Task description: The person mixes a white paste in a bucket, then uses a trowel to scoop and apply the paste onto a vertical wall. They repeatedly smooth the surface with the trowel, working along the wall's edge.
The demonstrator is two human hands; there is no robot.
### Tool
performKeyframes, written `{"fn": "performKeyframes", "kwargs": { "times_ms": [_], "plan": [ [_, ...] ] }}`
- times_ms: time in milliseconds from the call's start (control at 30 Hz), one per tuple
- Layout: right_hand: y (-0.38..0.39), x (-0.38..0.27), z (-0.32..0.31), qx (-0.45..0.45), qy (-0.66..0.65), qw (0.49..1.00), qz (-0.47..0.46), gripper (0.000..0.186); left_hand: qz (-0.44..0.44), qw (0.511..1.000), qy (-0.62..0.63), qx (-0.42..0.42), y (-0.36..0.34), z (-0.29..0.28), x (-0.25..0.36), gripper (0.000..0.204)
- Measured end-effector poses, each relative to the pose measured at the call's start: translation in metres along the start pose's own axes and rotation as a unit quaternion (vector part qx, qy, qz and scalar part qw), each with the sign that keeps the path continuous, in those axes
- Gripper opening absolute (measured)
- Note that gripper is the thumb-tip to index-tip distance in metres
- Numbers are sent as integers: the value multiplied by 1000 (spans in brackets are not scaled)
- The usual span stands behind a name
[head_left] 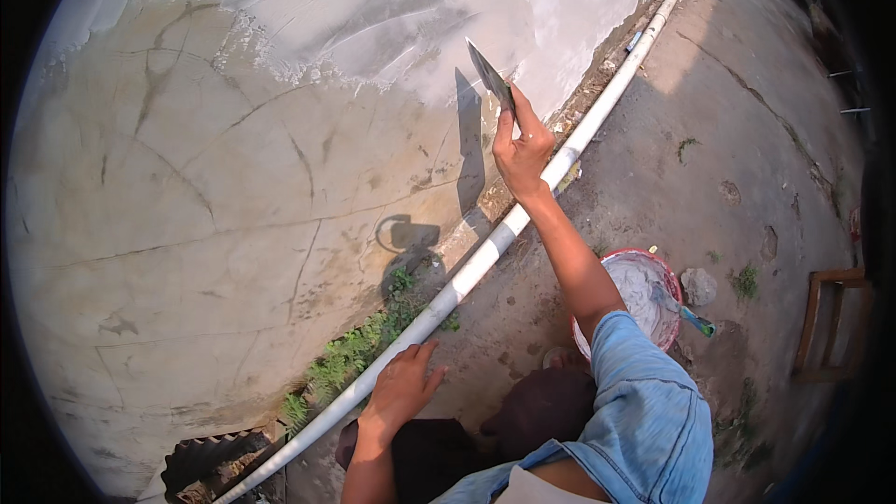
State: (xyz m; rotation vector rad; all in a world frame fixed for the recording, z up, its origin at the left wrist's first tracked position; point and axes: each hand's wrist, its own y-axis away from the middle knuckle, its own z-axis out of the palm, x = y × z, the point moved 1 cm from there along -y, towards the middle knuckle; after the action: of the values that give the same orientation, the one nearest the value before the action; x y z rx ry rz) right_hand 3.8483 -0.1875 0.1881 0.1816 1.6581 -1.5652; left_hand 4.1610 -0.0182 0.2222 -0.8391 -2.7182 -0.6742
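In my right hand is a putty knife, its thin metal blade pointing up and away toward the wall. The knife's shadow falls on the wall apart from the blade, so it looks held off the surface. Fingers cover most of its grip. My left hand hangs empty beside the white pipe, fingers loosely stretched out; whether it touches the pipe I cannot tell. Wet pale plaster coats the wall's upper part with a ragged lower edge, above bare, cracked grey.
Right of my legs stands a red-rimmed bucket of white paste, with a teal-handled tool leaning in it. A stone lies beside it. Green weeds grow along the wall's foot. At far right is a wooden frame.
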Motion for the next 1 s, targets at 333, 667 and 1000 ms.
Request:
{"fn": "performKeyframes", "kwargs": {
  "times_ms": [333, 667, 1000],
  "plan": [
    [-89, 54, 26, 95, 80, 977, 175, 31, -6, 1000, 8, 0, 8, -1, -11, 46],
    [11, -120, 75, -64, 11, 985, -159, 51, 20, 1000, 9, 0, 1, 3, -5, 44],
    [-85, -1, -5, 80, 97, 988, 87, 31, -4, 1000, 13, -5, 8, 1, -9, 44]
  ]
}}
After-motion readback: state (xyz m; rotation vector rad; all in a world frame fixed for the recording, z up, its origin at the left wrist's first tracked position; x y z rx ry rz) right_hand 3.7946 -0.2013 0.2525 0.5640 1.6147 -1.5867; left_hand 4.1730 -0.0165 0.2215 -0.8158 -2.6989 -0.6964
